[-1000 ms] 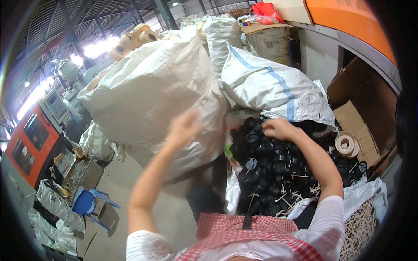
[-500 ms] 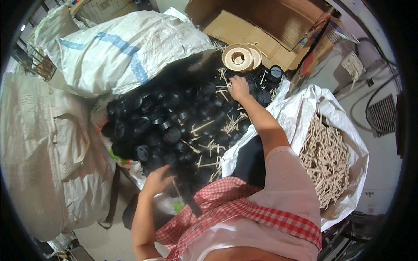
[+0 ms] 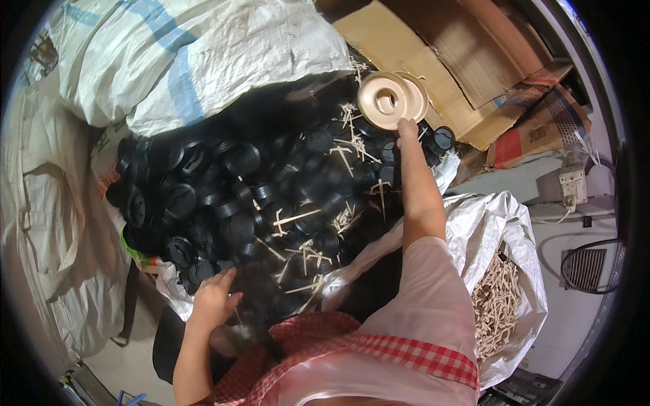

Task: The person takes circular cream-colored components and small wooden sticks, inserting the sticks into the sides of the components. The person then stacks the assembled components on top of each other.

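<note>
A large heap of black round plastic lids lies before me, with pale beige branching plastic sticks scattered over it. My left hand is at the near left edge of the heap, beside the lids, thumb and fingers apart and holding nothing I can see. My right hand reaches to the far right and meets the near rim of a tan ring-shaped disc. A second, similar disc sits partly behind it. The right fingers are mostly hidden, so their grip is unclear.
A white woven sack with blue stripes hangs over the back of the heap. Another pale sack stands left. At right, a white sack holds many beige sticks. An open cardboard box is behind the discs.
My right hand has moved from the lids and sticks to the disc's near rim. My left hand has shifted left and down in the picture. The whole view has shifted too.
</note>
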Tool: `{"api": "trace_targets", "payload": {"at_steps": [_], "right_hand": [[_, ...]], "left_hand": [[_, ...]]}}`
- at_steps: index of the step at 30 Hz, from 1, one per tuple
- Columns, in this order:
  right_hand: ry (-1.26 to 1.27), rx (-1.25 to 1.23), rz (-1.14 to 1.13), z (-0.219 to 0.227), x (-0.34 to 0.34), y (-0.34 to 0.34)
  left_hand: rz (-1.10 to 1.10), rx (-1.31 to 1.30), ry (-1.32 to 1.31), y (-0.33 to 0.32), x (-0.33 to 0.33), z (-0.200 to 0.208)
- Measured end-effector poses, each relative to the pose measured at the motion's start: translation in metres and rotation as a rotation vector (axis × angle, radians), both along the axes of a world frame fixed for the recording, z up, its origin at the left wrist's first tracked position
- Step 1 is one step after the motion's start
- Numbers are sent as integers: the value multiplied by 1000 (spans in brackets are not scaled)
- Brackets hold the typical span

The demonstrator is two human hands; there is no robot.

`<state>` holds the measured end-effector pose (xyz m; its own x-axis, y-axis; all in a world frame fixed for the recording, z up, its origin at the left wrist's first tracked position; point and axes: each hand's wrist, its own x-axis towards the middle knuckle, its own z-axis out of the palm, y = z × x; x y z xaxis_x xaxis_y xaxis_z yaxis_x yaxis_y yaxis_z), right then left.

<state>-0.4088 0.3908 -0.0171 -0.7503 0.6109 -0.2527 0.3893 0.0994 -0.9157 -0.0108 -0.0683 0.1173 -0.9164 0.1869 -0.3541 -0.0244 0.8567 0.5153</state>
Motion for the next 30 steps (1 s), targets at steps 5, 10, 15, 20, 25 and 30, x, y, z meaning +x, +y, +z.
{"api": "trace_targets", "payload": {"at_steps": [5, 10, 15, 20, 25, 30], "right_hand": [[553, -140, -108, 32, 65, -52], [346, -297, 337, 78, 185, -177], [-3, -83, 965, 74, 304, -289], [-321, -265, 1508, 136, 315, -294], [232, 479, 1298, 125, 221, -293], [736, 1040, 969, 132, 128, -352]], "left_hand": [[59, 124, 69, 8, -6, 6], [511, 827, 122, 15, -4, -10], [660, 1572, 2, 1, -1, 15], [879, 1478, 139, -32, 24, 16], [960, 1413, 85, -48, 40, 28], [1074, 1415, 294, -62, 40, 34]]}}
